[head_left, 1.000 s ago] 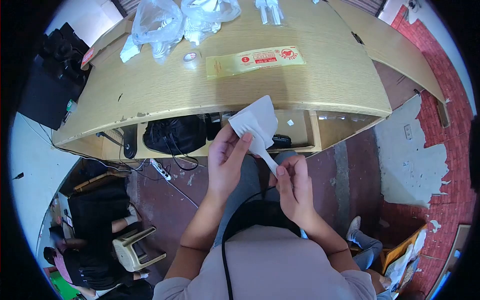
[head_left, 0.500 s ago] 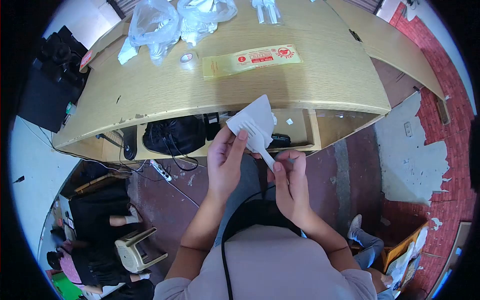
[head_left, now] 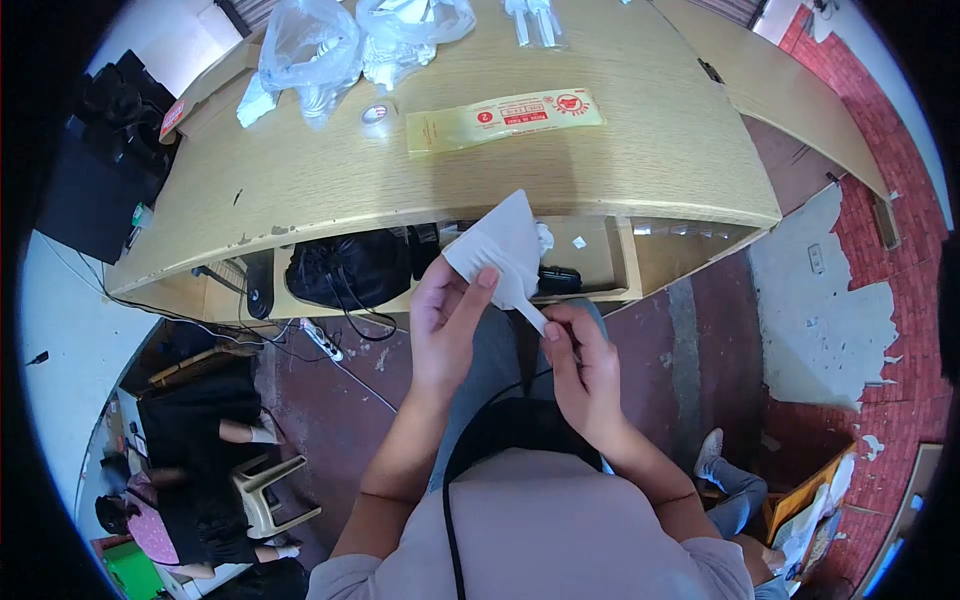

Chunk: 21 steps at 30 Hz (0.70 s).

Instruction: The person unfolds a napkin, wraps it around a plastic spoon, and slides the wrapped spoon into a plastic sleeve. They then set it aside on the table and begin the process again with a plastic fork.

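Observation:
A white paper napkin (head_left: pixel 512 225) with one corner pointing up is pinched in my left hand (head_left: pixel 445 325), the thumb pressed on its face. Against the napkin lies a white plastic fork (head_left: pixel 531 316), its handle slanting down to the right. The tines are hard to make out against the white paper. My right hand (head_left: pixel 585 365) grips the end of the fork's handle between thumb and fingers. Both hands are just in front of the desk's edge, above my lap.
On the desk (head_left: pixel 660 150) lie a yellow printed plastic sleeve (head_left: pixel 505 120), a tape roll (head_left: pixel 378 117), bags of white utensils (head_left: pixel 310 50) and packed utensils (head_left: pixel 535 22). A black bag (head_left: pixel 350 270) sits in the shelf below. Another person (head_left: pixel 150 520) is at lower left.
The napkin and fork have shifted slightly left, and the tines show less clearly against the paper. My right hand's fingers have closed lower around the handle. The person at lower left has moved a little.

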Each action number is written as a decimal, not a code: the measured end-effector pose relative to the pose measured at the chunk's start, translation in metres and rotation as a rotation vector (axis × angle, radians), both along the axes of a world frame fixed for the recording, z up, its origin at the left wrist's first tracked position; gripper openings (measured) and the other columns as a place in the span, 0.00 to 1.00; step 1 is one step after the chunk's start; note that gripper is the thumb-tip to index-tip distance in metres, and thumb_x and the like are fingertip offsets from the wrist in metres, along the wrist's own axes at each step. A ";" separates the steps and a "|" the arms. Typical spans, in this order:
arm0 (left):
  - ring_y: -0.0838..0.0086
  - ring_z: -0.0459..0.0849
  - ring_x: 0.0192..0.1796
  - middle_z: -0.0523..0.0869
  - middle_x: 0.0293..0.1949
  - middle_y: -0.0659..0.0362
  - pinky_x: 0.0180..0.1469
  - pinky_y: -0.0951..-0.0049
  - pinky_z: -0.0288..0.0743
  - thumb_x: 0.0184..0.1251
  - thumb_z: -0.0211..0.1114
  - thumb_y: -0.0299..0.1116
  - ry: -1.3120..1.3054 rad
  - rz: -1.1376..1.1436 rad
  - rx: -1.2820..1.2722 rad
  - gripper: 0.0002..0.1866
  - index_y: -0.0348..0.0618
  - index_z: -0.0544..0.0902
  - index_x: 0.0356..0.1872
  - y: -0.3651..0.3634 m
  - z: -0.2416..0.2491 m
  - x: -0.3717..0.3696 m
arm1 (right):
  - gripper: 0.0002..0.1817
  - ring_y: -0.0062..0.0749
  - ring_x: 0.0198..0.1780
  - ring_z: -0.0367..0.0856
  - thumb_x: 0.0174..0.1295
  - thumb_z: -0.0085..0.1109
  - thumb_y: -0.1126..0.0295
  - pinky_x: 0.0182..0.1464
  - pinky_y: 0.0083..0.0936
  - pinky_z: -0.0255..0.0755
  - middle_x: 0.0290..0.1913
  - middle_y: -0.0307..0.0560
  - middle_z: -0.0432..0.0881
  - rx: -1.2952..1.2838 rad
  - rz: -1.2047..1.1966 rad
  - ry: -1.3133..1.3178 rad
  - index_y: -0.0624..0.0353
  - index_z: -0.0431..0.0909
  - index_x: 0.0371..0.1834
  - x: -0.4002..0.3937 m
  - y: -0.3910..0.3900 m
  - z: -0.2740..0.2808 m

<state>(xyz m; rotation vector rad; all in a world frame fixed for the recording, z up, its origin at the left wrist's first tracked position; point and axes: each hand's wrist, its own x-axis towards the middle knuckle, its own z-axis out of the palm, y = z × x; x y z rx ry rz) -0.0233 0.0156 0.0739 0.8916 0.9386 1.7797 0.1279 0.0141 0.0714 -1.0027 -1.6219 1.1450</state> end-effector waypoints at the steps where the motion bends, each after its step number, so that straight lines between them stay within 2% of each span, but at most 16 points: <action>1: 0.79 0.78 0.49 0.81 0.48 0.58 0.54 0.77 0.70 0.70 0.58 0.25 0.000 0.001 0.000 0.14 0.33 0.75 0.54 0.000 0.000 0.000 | 0.06 0.18 0.24 0.68 0.68 0.50 0.77 0.26 0.17 0.63 0.23 0.42 0.72 0.000 0.001 0.000 0.65 0.72 0.45 -0.001 0.000 -0.001; 6: 0.75 0.80 0.51 0.82 0.48 0.57 0.55 0.73 0.73 0.68 0.58 0.25 -0.316 -0.085 -0.073 0.15 0.35 0.75 0.54 -0.002 0.004 0.002 | 0.06 0.15 0.26 0.66 0.70 0.48 0.75 0.27 0.16 0.62 0.23 0.37 0.70 -0.088 0.022 0.076 0.65 0.72 0.44 -0.002 -0.002 -0.007; 9: 0.74 0.80 0.51 0.81 0.49 0.56 0.55 0.71 0.73 0.68 0.57 0.25 -0.363 -0.115 -0.077 0.15 0.35 0.74 0.55 -0.002 0.007 0.002 | 0.06 0.14 0.26 0.65 0.70 0.48 0.74 0.27 0.15 0.60 0.24 0.36 0.69 -0.169 0.058 0.132 0.64 0.72 0.44 -0.001 -0.002 -0.010; 13: 0.74 0.80 0.52 0.81 0.50 0.56 0.55 0.71 0.74 0.69 0.57 0.26 -0.377 -0.131 -0.078 0.16 0.36 0.73 0.56 -0.002 0.003 0.001 | 0.05 0.13 0.26 0.64 0.70 0.47 0.75 0.27 0.14 0.59 0.24 0.34 0.69 -0.176 0.063 0.174 0.64 0.72 0.44 -0.003 -0.002 -0.016; 16: 0.74 0.79 0.53 0.80 0.51 0.56 0.55 0.71 0.74 0.70 0.56 0.26 -0.326 -0.073 -0.111 0.15 0.36 0.73 0.56 0.000 0.000 0.005 | 0.05 0.13 0.26 0.63 0.71 0.47 0.74 0.27 0.14 0.58 0.24 0.33 0.67 -0.308 0.099 0.244 0.64 0.72 0.44 -0.004 -0.003 -0.014; 18: 0.68 0.79 0.55 0.80 0.53 0.53 0.59 0.65 0.72 0.71 0.52 0.25 -0.226 -0.028 -0.106 0.16 0.35 0.71 0.58 0.001 -0.005 0.007 | 0.06 0.13 0.26 0.61 0.71 0.47 0.73 0.27 0.14 0.57 0.24 0.32 0.66 -0.345 0.095 0.229 0.64 0.71 0.44 -0.004 -0.004 -0.014; 21: 0.68 0.79 0.56 0.79 0.54 0.53 0.59 0.65 0.72 0.71 0.52 0.25 -0.247 -0.025 -0.108 0.17 0.34 0.70 0.58 0.002 -0.007 0.007 | 0.06 0.13 0.26 0.60 0.71 0.47 0.72 0.27 0.14 0.56 0.24 0.31 0.65 -0.340 0.120 0.281 0.64 0.71 0.44 -0.004 -0.004 -0.015</action>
